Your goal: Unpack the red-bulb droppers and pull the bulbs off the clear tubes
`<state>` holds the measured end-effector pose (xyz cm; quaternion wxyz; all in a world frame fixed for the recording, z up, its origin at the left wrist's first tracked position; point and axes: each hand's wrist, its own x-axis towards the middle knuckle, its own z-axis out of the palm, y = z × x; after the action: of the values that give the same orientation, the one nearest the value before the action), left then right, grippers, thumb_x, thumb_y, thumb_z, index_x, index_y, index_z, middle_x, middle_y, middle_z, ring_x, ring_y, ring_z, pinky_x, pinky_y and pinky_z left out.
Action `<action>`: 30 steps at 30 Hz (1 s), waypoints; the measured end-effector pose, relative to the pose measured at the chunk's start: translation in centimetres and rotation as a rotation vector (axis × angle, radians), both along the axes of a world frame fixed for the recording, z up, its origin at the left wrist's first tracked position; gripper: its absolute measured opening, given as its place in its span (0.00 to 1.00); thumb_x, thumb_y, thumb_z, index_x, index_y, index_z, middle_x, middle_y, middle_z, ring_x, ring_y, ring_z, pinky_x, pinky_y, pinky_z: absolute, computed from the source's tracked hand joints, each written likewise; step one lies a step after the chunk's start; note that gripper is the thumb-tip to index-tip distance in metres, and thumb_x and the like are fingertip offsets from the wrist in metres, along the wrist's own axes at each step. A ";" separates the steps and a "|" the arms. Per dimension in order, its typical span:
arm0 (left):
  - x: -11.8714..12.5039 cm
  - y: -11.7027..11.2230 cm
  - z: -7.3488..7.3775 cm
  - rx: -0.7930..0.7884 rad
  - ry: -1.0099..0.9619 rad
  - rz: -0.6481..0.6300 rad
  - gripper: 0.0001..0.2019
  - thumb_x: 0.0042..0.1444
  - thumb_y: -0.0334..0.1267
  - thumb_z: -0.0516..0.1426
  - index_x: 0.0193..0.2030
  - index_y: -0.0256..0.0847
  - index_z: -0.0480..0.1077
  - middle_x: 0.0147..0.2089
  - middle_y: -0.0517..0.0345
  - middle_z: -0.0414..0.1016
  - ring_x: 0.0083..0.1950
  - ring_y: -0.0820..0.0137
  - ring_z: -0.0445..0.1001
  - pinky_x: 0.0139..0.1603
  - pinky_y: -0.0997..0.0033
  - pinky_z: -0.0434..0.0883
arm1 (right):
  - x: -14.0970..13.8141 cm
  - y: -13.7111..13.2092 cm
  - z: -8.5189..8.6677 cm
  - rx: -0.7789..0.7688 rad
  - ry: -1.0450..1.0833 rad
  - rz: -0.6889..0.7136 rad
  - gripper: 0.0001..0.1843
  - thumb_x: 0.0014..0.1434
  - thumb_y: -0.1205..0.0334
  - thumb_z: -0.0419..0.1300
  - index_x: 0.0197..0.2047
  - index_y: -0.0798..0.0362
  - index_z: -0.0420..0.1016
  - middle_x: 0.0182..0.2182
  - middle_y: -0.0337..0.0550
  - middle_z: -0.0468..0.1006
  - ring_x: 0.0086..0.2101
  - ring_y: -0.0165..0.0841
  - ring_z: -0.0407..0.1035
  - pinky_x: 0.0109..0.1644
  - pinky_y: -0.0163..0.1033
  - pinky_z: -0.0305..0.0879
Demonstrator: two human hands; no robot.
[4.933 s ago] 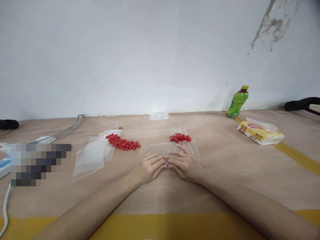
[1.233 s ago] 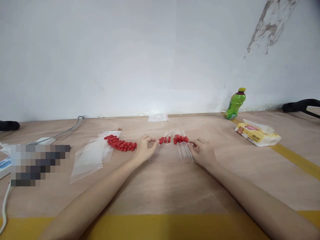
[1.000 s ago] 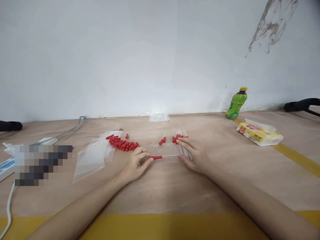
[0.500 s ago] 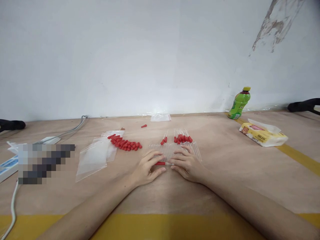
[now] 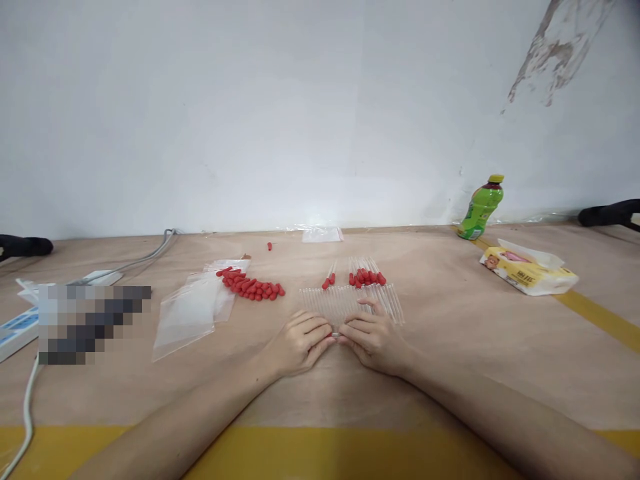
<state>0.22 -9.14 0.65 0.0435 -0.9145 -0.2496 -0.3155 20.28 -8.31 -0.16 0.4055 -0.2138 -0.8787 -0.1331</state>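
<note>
My left hand (image 5: 306, 340) and my right hand (image 5: 374, 339) meet over the table, both with closed fingertips. Between them a short piece of a clear glass dropper tube (image 5: 336, 335) shows, pinched by the right fingers. The red rubber bulb in my left fingers is almost wholly covered now. Just beyond the hands lies a row of clear glass tubes (image 5: 325, 301), side by side. Behind that row are two small groups of droppers with red bulbs fitted, a larger group (image 5: 367, 277) and a smaller pair (image 5: 329, 280). Loose red bulbs (image 5: 253, 287) are heaped to the left.
Clear plastic bags (image 5: 187, 317) lie under and beside the heap. One single red bulb (image 5: 269, 246) lies near the wall. A power strip (image 5: 19, 330) with cables is at far left. On the right are a green bottle (image 5: 483, 208) and a yellow tissue pack (image 5: 527, 270).
My hands have come closer together, and the red bulb that showed between them is now covered by fingers. The single bulb near the wall has rolled left and turned.
</note>
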 end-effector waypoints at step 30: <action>-0.5 -1.3 1.2 -0.172 0.112 -0.011 0.10 0.60 0.35 0.47 0.33 0.38 0.67 0.32 0.55 0.72 0.40 0.68 0.68 0.42 0.66 0.63 | 1.6 -0.8 0.1 0.212 -0.121 0.063 0.06 0.59 0.70 0.52 0.37 0.55 0.70 0.27 0.38 0.77 0.42 0.29 0.70 0.56 0.46 0.53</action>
<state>-0.30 -10.44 1.85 -0.0232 -0.9324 -0.2678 -0.2417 21.90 -9.07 -0.10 0.3761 -0.1337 -0.8888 -0.2252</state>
